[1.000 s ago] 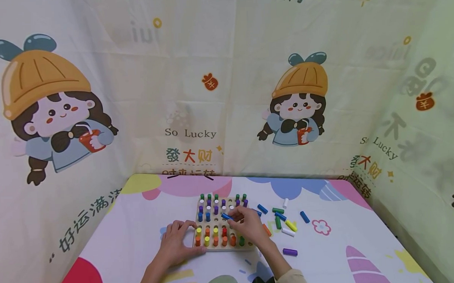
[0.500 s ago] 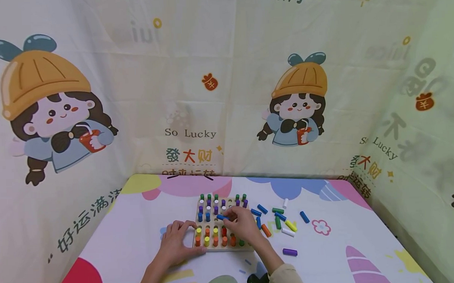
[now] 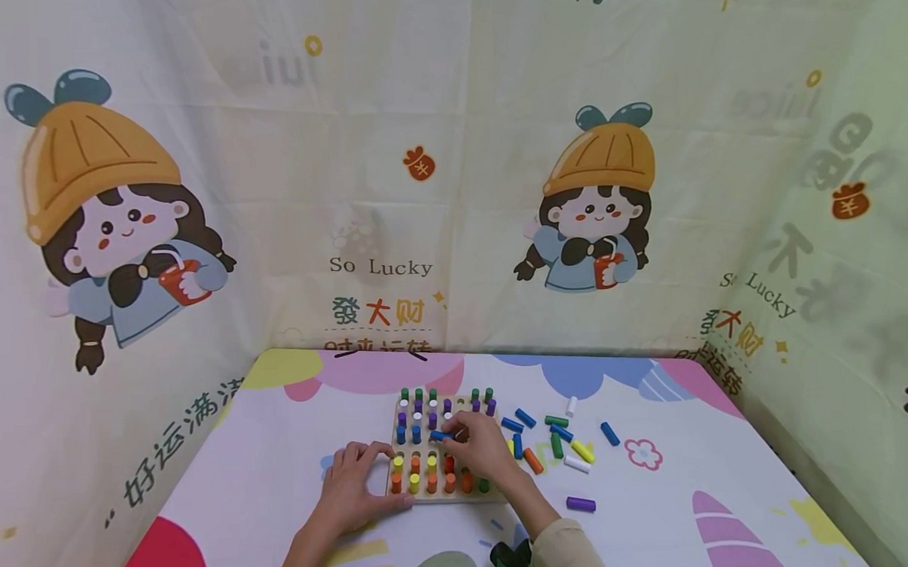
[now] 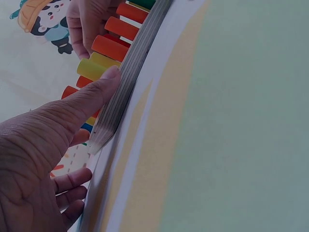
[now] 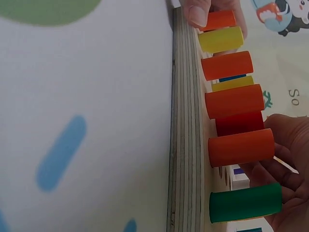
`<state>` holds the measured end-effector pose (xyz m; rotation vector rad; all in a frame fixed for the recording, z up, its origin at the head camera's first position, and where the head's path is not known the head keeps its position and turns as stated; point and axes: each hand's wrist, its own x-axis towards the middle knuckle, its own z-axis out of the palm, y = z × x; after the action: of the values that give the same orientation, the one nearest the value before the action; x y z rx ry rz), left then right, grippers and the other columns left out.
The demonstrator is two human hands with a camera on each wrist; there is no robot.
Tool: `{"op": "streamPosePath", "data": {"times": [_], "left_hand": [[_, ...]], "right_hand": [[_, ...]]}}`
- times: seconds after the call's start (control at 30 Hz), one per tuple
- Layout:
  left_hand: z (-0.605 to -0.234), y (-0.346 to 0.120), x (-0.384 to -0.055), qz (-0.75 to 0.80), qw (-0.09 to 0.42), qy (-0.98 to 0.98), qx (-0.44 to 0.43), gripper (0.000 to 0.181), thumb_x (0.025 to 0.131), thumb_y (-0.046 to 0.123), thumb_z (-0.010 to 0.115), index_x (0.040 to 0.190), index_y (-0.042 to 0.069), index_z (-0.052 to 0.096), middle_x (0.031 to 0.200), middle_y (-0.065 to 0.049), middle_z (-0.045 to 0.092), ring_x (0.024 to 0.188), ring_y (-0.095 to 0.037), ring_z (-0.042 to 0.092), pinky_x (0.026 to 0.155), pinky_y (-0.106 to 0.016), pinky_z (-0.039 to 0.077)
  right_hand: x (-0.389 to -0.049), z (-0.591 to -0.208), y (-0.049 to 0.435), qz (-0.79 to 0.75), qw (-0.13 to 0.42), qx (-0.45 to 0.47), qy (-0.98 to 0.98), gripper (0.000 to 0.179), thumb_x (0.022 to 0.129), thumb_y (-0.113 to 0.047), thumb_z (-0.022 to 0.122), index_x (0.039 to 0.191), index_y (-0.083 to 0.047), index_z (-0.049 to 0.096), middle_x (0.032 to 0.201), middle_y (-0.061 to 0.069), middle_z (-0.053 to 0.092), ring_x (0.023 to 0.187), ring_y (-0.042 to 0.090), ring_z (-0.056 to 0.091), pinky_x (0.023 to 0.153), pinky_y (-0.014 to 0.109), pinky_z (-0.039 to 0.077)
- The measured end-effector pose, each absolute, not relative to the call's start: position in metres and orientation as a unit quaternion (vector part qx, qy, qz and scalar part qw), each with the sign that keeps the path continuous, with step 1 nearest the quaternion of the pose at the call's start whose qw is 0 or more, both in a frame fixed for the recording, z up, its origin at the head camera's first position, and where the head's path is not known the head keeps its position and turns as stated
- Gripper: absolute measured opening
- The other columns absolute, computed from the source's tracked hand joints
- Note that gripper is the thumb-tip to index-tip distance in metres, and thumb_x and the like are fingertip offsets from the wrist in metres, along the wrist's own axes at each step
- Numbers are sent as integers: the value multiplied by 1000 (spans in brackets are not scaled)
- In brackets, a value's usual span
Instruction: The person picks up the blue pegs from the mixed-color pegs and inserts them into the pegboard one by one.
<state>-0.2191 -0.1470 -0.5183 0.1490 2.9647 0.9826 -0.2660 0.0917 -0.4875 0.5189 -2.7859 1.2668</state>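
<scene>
A wooden pegboard [image 3: 446, 500] lies on the table, with rows of coloured pegs standing in it. At its front left corner my left hand [image 3: 350, 483] holds the board, thumb [image 4: 104, 87] pressed against the front edge and index finger at the left side. Over the middle rows, my right hand [image 3: 486, 449] pinches a blue peg [image 3: 438, 435] that lies nearly level, pointing left. Two blue pegs [image 3: 408, 435] stand to its left in the same row. Orange pegs [image 5: 234, 101], yellow pegs and a green peg [image 5: 246, 202] fill the front rows.
Loose pegs lie right of the board: several blue ones [image 3: 609, 434], two green [image 3: 556, 445], white [image 3: 576, 464], yellow [image 3: 582, 452], orange [image 3: 533, 460] and purple [image 3: 580, 504]. A printed cloth [image 3: 452, 233] hangs behind the table. A dark object [image 3: 509, 559] sits by the right sleeve.
My right hand has shifted slightly left over the board with the blue peg, which now lies more level. Loose pegs beside the board have come into view. My left hand stays put.
</scene>
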Motion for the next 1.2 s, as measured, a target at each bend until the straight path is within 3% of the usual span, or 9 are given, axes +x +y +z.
{"op": "streamPosePath", "data": {"times": [0.3, 0.63, 1.2], "left_hand": [[-518, -147, -220, 314, 3, 948, 47, 73, 63, 68, 87, 121, 33, 59, 130, -13, 49, 123, -38, 40, 103, -66, 34], [-518, -148, -219, 315, 2, 947, 52, 73, 63, 68, 88, 120, 33, 59, 128, -12, 48, 121, -37, 41, 102, -66, 34], [-525, -144, -219, 313, -11, 948, 55, 71, 63, 67, 88, 118, 32, 59, 126, -12, 49, 120, -37, 42, 101, -65, 35]], "right_hand": [[-270, -486, 89, 383, 29, 175, -906, 9, 91, -9, 75, 100, -8, 74, 89, -3, 69, 76, 10, 58, 67, 21, 52], [-271, -481, 81, 397, 14, 154, -905, 14, 92, -11, 75, 106, -8, 73, 99, 2, 71, 87, 16, 64, 77, 31, 58], [-269, -480, 76, 390, 34, 174, -904, 18, 93, -6, 73, 111, -5, 73, 103, 8, 72, 87, 17, 65, 73, 29, 57]]}}
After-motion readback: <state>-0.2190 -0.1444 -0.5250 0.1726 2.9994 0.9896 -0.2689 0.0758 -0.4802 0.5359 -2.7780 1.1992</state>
